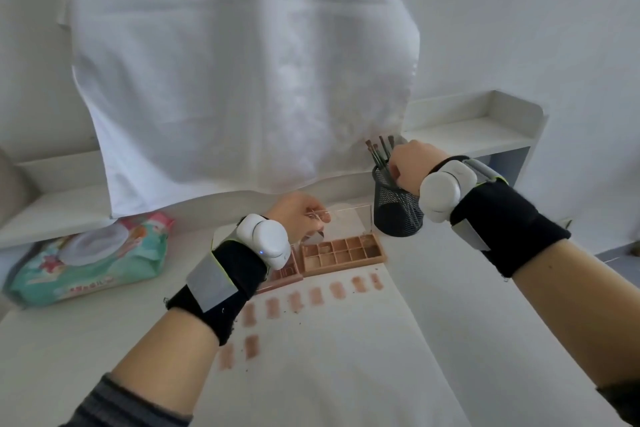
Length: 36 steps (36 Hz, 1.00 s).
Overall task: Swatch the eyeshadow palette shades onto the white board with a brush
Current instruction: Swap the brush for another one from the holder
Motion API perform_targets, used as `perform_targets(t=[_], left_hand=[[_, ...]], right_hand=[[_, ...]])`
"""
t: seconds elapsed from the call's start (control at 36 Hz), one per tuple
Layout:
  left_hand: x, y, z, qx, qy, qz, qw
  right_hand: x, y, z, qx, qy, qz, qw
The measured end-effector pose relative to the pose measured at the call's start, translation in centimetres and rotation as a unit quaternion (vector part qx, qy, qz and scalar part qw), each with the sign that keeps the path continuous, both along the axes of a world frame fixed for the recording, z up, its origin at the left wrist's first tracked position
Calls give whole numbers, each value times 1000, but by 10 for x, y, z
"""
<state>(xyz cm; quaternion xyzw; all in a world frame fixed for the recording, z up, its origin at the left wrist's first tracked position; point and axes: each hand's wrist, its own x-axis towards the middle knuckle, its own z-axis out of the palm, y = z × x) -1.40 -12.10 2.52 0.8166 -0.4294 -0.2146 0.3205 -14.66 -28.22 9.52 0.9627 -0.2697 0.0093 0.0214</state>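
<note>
left hand (300,215) pinching the clear lid (349,218) of the palette (343,251) at the board's (346,340) far edge; right hand (410,163) curled over the brush cup (396,210), can't tell what it's gripping.

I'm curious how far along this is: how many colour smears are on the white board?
9. Seven pinkish-brown swatches run in a slanting row below the rose-gold eyeshadow palette; two sit lower left, beside the left forearm, which may hide more.
</note>
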Motion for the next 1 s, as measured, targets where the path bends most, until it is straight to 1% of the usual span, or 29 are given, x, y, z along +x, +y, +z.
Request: perform_targets(t=[0.11,0.25,0.36,0.42,0.5,0.61,0.69,0.75,0.78,0.83,0.86,1.0], left_hand=[[1,3,4,18,-15,-9,1000],[2,6,6,27,-18,-11,999],[3,8,7,21,-2,-9,1000],[3,8,7,19,2,-11,1000],[6,10,7,21,-13,-16,1000],[11,17,5,13,-25,-8,1000],[12,21,4,11,-21,-7,1000],[13,26,3,6,-18,-3,1000],[14,29,2,1,-14,1,1000],[14,33,2,-8,-16,6,1000],[14,35,2,-7,-21,8,1000],[18,46,-1,12,-48,3,999]], right_hand=[[3,-1,0,3,-17,-14,1000],[5,-5,-5,25,-86,-30,996],[10,-8,-9,41,-132,-67,988],[14,-11,-11,56,-140,-75,986],[22,-15,-16,84,-146,-89,982],[31,-12,-19,95,-156,-107,977],[31,-10,-18,120,-187,-111,969],[29,-8,-15,152,-224,-105,957],[28,-7,-13,183,-253,-98,945],[25,-6,-10,259,-330,-87,904],[24,-5,-8,277,-366,-80,885],[15,12,15,224,-497,-17,838]])
